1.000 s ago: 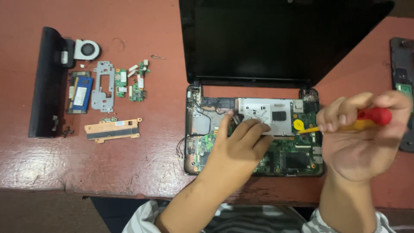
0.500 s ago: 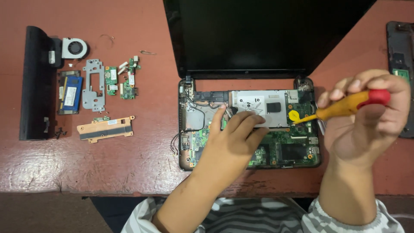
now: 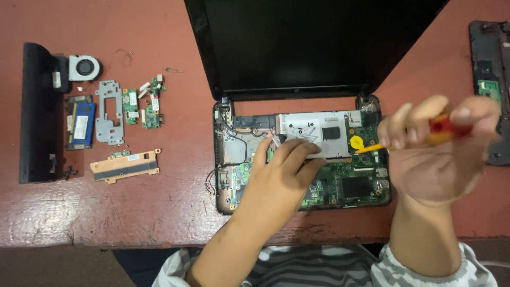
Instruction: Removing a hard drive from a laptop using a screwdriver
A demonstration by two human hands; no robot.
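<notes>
Opened laptop base (image 3: 303, 159), stripped to its green board, set at the table's (image 3: 106, 212) near edge, lid raised behind. Left hand (image 3: 281, 180) is laid on the board, fingertips pressed down beside the silver plate (image 3: 319, 133). Right hand (image 3: 441, 154) is closed around a red-and-yellow screwdriver (image 3: 419, 135), tip aimed near the plate's right edge; the exact screw cannot be told, the hand being blurred. The shaft is best kept upright and the base held steady. Removed fan (image 3: 85, 67), bracket (image 3: 109, 111) and small boards (image 3: 143, 103) are laid toward the far left corner.
</notes>
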